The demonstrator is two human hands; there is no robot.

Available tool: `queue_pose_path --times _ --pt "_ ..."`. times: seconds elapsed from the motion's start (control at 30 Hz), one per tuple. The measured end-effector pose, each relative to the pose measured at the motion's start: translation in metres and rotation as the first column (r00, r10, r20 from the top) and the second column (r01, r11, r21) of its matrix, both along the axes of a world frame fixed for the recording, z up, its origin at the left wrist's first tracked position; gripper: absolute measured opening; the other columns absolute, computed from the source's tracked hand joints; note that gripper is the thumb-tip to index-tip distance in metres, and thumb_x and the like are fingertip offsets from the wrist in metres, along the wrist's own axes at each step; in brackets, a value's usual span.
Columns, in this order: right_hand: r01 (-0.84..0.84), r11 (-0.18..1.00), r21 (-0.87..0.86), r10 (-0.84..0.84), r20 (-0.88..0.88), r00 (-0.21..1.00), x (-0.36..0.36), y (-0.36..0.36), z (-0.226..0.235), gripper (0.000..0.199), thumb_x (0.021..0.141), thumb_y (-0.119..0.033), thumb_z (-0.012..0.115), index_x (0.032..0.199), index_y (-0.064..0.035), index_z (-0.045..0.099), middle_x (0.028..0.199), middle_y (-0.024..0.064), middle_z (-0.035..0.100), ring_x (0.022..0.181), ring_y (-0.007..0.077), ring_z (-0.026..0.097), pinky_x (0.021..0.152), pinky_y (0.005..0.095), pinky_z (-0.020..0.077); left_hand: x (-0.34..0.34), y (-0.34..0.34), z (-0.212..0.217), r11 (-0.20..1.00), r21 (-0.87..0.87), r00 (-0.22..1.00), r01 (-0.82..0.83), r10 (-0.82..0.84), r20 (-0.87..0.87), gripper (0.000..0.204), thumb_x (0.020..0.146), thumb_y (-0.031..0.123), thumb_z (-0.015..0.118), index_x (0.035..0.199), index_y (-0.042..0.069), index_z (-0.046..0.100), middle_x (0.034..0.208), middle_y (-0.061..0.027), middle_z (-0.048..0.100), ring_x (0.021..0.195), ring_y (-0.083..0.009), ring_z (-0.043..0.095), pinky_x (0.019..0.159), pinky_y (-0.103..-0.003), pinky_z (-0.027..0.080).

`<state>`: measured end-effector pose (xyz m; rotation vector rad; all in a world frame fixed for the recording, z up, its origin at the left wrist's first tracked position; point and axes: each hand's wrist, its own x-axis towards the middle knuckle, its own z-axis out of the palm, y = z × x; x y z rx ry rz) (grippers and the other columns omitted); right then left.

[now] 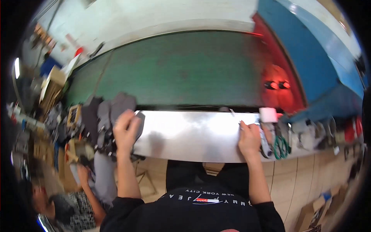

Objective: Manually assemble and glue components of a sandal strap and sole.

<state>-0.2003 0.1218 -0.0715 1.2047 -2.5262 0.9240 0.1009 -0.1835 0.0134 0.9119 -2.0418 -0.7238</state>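
My left hand [126, 131], somewhat blurred, is at the left end of a shiny metal shelf [185, 135]. Its fingers are curled round a dark grey flat piece [140, 123] that shows beside them. Just left of it lies a heap of grey soft pieces [103, 112], which look like shoe parts. Over the right part of the shelf is my right hand [249, 140], its fingertips pinched together. Whatever they hold is too small to make out. Green-handled scissors [281, 147] and a pale pink block [268, 115] are close to that hand.
Beyond the shelf stretches a wide green belt [185, 69]. A blue housing [309, 54] stands at the right, with two dark-toed things [277, 85] in red light at its mouth. Another person [73, 205] works at the lower left. Cardboard boxes [317, 212] stand on the floor at lower right.
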Motion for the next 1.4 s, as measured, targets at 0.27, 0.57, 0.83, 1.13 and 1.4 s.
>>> queue_pose_path --times 0.27,0.57,0.83,1.13,1.4 --pt "0.008 1.000 -0.019 -0.007 0.047 0.999 -0.010 0.005 0.021 0.032 0.082 -0.010 0.061 0.113 -0.0073 0.064 0.093 0.0140 0.057 0.088 0.0321 0.054 0.079 0.0430 0.0453 -0.182 0.159 -0.082 0.771 0.384 0.859 0.508 -0.487 -0.159 0.012 0.083 0.011 0.069 0.088 0.000 0.071 0.084 -0.0090 0.069 0.073 -0.0158 0.064 0.064 -0.027 0.049" --pt "0.366 0.911 -0.190 -0.319 0.237 0.918 -0.208 -0.046 0.013 0.048 0.080 -0.022 0.066 0.122 -0.0013 0.056 0.097 0.0184 0.064 0.090 0.0354 0.062 0.080 0.0431 0.0485 -0.178 0.158 -0.087 0.844 0.220 0.871 0.489 -0.460 -0.172 0.010 0.081 0.011 0.070 0.083 0.001 0.071 0.076 -0.0091 0.068 0.063 -0.0173 0.063 0.059 -0.027 0.049" --pt "0.444 0.894 -0.056 -0.353 0.524 0.775 -0.283 -0.054 -0.034 0.046 0.068 -0.028 0.075 0.107 -0.0045 0.068 0.108 0.0198 0.066 0.099 0.0317 0.065 0.087 0.0392 0.0508 -0.181 0.155 -0.093 0.830 0.281 0.875 0.482 -0.445 -0.189 0.011 0.081 0.010 0.070 0.083 -0.001 0.071 0.073 -0.0087 0.066 0.063 -0.0145 0.061 0.059 -0.026 0.047" --pt "0.295 0.936 0.191 -0.329 0.178 0.928 -0.197 -0.044 0.004 0.028 0.069 -0.017 0.074 0.094 -0.0123 0.063 0.103 0.0138 0.059 0.097 0.0333 0.059 0.084 0.0433 0.0486 -0.185 0.158 -0.090 0.859 0.227 0.886 0.460 -0.427 -0.179 0.012 0.081 0.014 0.070 0.083 0.002 0.072 0.074 -0.0082 0.067 0.061 -0.0154 0.062 0.057 -0.026 0.047" --pt "-0.097 0.896 -0.433 0.039 -0.140 0.989 -0.130 -0.069 0.086 0.025 0.064 0.008 0.064 0.084 -0.0039 0.055 0.095 0.0120 0.048 0.088 0.0293 0.055 0.075 0.0362 0.0475 -0.167 0.150 -0.089 0.616 0.574 0.840 0.539 -0.336 -0.427 0.019 0.085 0.012 0.068 0.100 0.001 0.069 0.088 -0.0053 0.068 0.074 -0.0116 0.061 0.067 -0.025 0.049"
